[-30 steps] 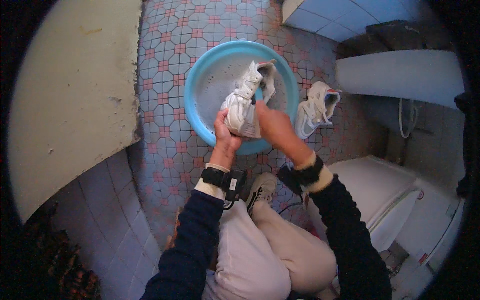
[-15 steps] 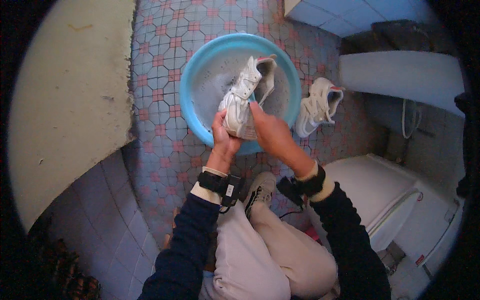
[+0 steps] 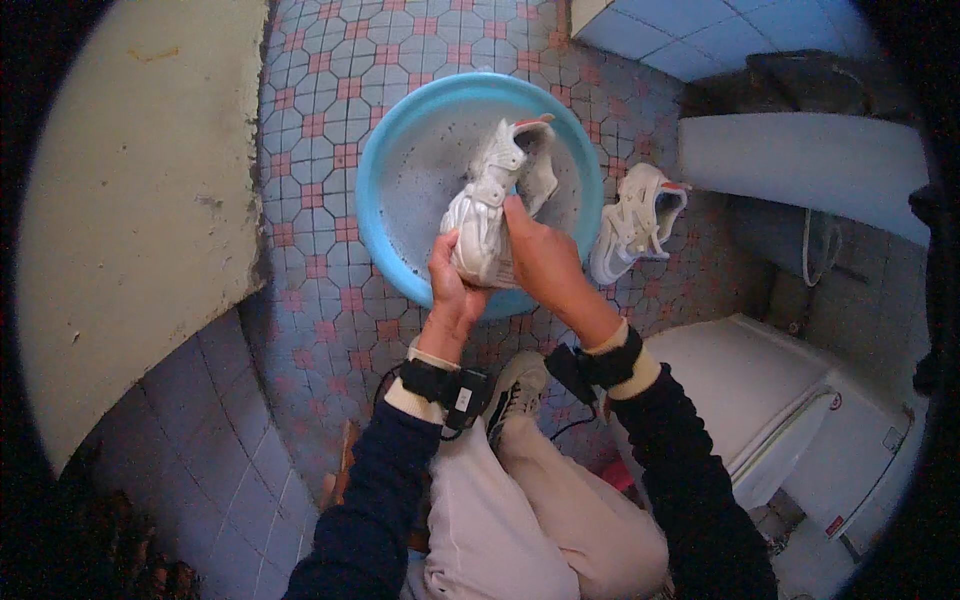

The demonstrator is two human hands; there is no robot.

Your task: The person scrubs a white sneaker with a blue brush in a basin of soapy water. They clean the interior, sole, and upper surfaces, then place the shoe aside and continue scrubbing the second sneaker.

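Note:
Above a round blue basin (image 3: 372,205) of cloudy, sudsy water, I hold a white sneaker (image 3: 478,225) with its opening facing away from me. My left hand (image 3: 455,290) grips the toe end from the left and underneath. On the right side of the shoe, my right hand (image 3: 545,255) is closed with its thumb on top. A bit of something blue shows at that thumb; the fist hides the rest, so its kind cannot be made out. A second white sneaker (image 3: 637,225) lies on the floor just right of the basin.
Patterned grey and pink tiles (image 3: 315,180) cover the floor. A white lidded appliance or fixture (image 3: 740,390) stands at the lower right, near a pale ledge (image 3: 800,165). A rough-edged pale slab (image 3: 150,200) fills the left. My shoe (image 3: 520,385) is below the basin.
The view has shifted slightly. The held sneaker is turned a little more upright, and my right hand has moved slightly along its side. Less of the blue thing shows.

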